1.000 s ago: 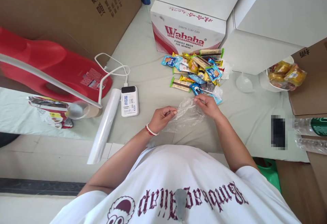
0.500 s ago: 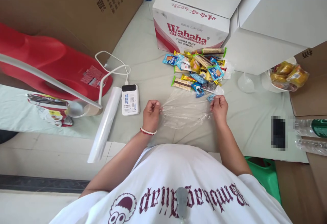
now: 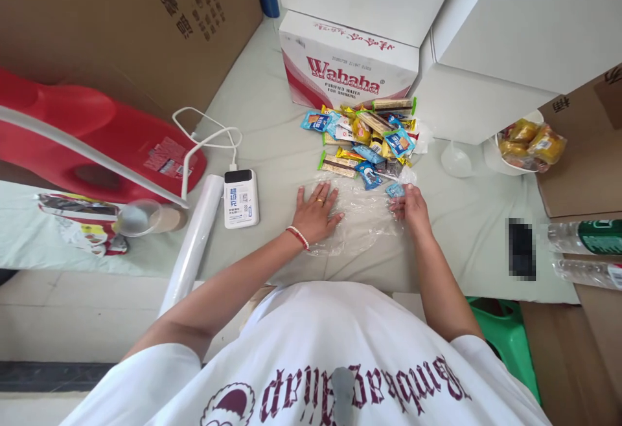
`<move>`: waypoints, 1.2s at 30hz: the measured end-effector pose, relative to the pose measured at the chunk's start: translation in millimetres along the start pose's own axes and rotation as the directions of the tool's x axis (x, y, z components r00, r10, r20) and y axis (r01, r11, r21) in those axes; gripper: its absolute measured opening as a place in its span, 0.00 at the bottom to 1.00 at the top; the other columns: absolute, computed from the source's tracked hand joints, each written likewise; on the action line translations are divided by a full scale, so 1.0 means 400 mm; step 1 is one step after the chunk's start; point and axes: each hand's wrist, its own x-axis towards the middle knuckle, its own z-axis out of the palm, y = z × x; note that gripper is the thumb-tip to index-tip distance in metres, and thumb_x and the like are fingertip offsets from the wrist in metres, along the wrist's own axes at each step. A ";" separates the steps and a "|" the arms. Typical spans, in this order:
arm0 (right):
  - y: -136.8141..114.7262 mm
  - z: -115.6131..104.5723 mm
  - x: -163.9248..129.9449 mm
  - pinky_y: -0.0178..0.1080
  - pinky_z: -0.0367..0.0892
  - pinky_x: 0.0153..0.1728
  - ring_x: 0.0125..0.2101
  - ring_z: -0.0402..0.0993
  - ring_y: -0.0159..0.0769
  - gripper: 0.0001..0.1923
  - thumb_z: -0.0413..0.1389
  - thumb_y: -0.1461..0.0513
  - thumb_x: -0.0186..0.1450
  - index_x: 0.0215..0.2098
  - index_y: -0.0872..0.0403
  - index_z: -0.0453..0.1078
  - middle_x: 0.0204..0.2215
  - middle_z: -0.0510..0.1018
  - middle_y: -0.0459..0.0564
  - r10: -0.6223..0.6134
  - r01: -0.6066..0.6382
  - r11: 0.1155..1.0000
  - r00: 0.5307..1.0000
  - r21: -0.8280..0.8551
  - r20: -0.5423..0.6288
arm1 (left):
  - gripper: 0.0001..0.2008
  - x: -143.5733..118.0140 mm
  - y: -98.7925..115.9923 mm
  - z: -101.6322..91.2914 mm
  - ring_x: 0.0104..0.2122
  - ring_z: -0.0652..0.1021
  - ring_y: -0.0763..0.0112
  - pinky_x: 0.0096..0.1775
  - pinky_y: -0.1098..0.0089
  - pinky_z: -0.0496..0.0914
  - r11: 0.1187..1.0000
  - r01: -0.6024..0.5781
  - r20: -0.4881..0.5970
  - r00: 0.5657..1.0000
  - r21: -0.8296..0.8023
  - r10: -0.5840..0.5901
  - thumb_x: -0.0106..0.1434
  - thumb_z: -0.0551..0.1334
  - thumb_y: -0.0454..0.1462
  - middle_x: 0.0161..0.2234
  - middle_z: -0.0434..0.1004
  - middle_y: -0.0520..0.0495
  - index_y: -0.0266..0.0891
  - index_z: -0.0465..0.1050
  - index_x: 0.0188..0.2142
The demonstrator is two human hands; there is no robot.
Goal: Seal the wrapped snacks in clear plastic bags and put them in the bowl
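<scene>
Head view: clear plastic bag [image 3: 362, 215] lies flat on the pale cloth-covered surface [image 3: 272, 122], right in front of the person, just below the pile of wrapped snacks [image 3: 365, 138]. Left hand [image 3: 315, 212] is palm down, fingers spread, pressing the bag's left edge onto the cloth; ring on one finger, bead bracelet at the wrist. Right hand [image 3: 411, 206] sits at the bag's right edge, fingers pinching the film near its upper corner, just beside a small blue snack packet [image 3: 394, 189]. Bag is crinkled, nothing visible inside it. Left of the left hand: white power bank [image 3: 241, 197] with a cable plugged in, then a white roll [image 3: 192, 248] lying diagonally. Red plastic container [image 3: 97, 138] further left. Wahaha carton [image 3: 347, 70] stands behind the snacks. Bowl of yellow wrapped items [image 3: 527, 144] at far right, water bottles [image 3: 583, 238] below it
</scene>
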 end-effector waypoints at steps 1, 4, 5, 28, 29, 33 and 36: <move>0.002 -0.013 -0.017 0.39 0.69 0.24 0.27 0.75 0.40 0.38 0.58 0.40 0.62 0.62 0.50 0.59 0.32 0.79 0.48 0.031 -0.032 0.999 0.996 0.004 0.084 | 0.36 -0.001 -0.007 0.008 0.74 0.53 0.46 0.69 0.34 0.37 1.000 0.001 0.002 1.000 0.011 -0.001 0.74 0.48 0.52 0.76 0.46 0.34 0.38 0.52 0.74; 0.008 -0.060 -0.080 0.38 0.68 0.23 0.25 0.73 0.39 0.53 0.71 0.50 0.50 0.68 0.50 0.54 0.28 0.77 0.43 0.109 -0.105 0.994 0.947 -0.030 0.301 | 0.37 -0.016 -0.019 0.010 0.74 0.52 0.47 0.69 0.33 0.34 1.000 0.017 -0.009 1.000 0.020 -0.017 0.74 0.46 0.53 0.75 0.45 0.34 0.36 0.48 0.75; 0.010 -0.080 -0.098 0.37 0.66 0.22 0.23 0.71 0.36 0.52 0.72 0.52 0.49 0.67 0.51 0.57 0.27 0.76 0.42 0.137 -0.130 0.991 0.929 -0.041 0.345 | 0.36 -0.021 -0.022 0.006 0.74 0.52 0.47 0.68 0.32 0.33 0.999 0.026 -0.010 1.000 0.022 -0.026 0.75 0.45 0.52 0.75 0.46 0.34 0.37 0.48 0.75; -0.127 -0.185 0.037 0.59 0.71 0.51 0.47 0.77 0.56 0.23 0.53 0.56 0.66 0.58 0.51 0.75 0.52 0.78 0.60 -0.426 0.454 0.584 0.877 -0.673 0.222 | 0.31 -0.129 -0.080 -0.012 0.74 0.54 0.47 0.67 0.28 0.40 0.996 0.018 0.022 1.000 0.088 -0.020 0.75 0.49 0.50 0.76 0.46 0.38 0.45 0.56 0.73; -0.156 -0.157 0.084 0.59 0.70 0.54 0.55 0.73 0.58 0.26 0.53 0.59 0.66 0.62 0.52 0.72 0.59 0.74 0.60 -0.465 0.474 0.550 0.858 -0.688 0.219 | 0.31 -0.134 -0.075 -0.008 0.74 0.54 0.47 0.67 0.29 0.40 0.995 0.017 0.021 1.000 0.095 -0.019 0.75 0.49 0.50 0.76 0.46 0.38 0.44 0.56 0.73; -0.217 -0.048 0.222 0.56 0.69 0.57 0.62 0.65 0.57 0.29 0.52 0.64 0.67 0.66 0.48 0.67 0.67 0.67 0.55 -0.535 0.572 0.377 0.776 -0.728 0.333 | 0.31 -0.169 -0.058 0.004 0.74 0.56 0.48 0.68 0.32 0.42 0.995 0.001 0.014 1.000 0.102 -0.002 0.75 0.49 0.49 0.75 0.47 0.38 0.45 0.55 0.74; -0.213 -0.027 0.269 0.51 0.70 0.53 0.57 0.70 0.52 0.24 0.48 0.64 0.70 0.62 0.48 0.72 0.61 0.75 0.54 -0.558 0.610 0.315 0.738 -0.727 0.378 | 0.30 -0.199 -0.058 0.011 0.73 0.57 0.50 0.70 0.35 0.41 0.995 -0.022 -0.004 1.000 0.095 0.023 0.75 0.50 0.48 0.75 0.49 0.39 0.47 0.55 0.74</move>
